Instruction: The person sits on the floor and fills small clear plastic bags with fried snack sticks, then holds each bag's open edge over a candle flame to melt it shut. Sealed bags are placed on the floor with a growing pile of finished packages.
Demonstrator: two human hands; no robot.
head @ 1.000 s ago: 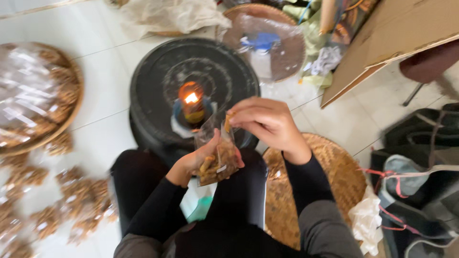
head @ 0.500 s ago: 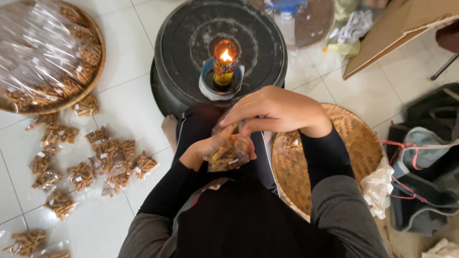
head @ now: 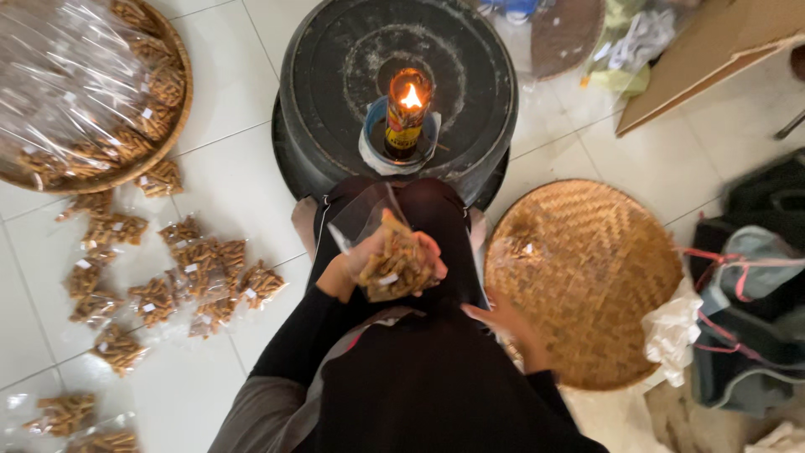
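Here the left hand [head: 356, 273] pinches the snack bag [head: 394, 264] over the lap, its top open; the right hand [head: 507, 323] hangs loose. Near the flame [head: 410, 95], the plastic could melt.

The right hand [head: 507, 323] has left the snack bag [head: 394, 264] and dropped beside the woven tray [head: 604, 277]; the left hand [head: 356, 268] alone holds it.

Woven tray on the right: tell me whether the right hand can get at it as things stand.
Probably yes. The right hand is empty, hovering at the woven tray rim, nothing between them; the left hand holds the snack bag.
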